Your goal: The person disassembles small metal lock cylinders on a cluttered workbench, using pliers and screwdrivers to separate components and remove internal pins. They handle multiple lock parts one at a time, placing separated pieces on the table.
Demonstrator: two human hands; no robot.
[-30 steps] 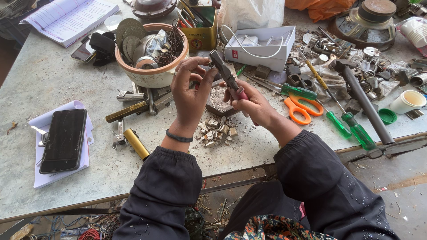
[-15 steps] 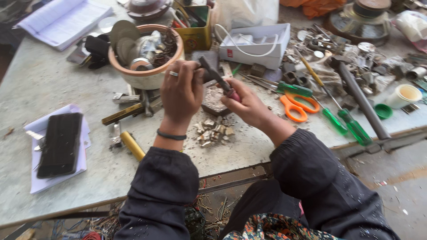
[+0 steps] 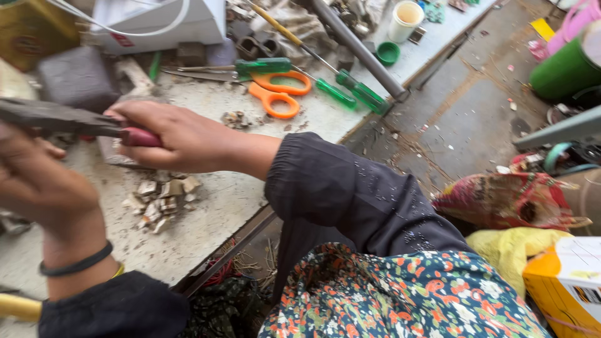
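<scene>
My right hand (image 3: 178,138) grips the red handle of a dark, rusty metal tool (image 3: 56,117) that stretches left across the view. My left hand (image 3: 44,188), blurred and close to the camera, is closed near the tool's far end; what it holds is hidden. A dark band sits on that wrist. Below the hands a small heap of broken metal bits (image 3: 159,199) lies on the worn grey tabletop (image 3: 206,213).
Orange-handled scissors (image 3: 278,94), green-handled screwdrivers (image 3: 341,94), a grey pipe (image 3: 357,47), a white box (image 3: 163,25), a small cup (image 3: 404,19) and a green cap (image 3: 388,53) lie at the table's far side. Bags and a green drum (image 3: 566,66) stand on the floor, right.
The view has swung right and closer, so the floor beside the table now shows. My hands still hold the tool, now lower and nearer the table's front edge.
</scene>
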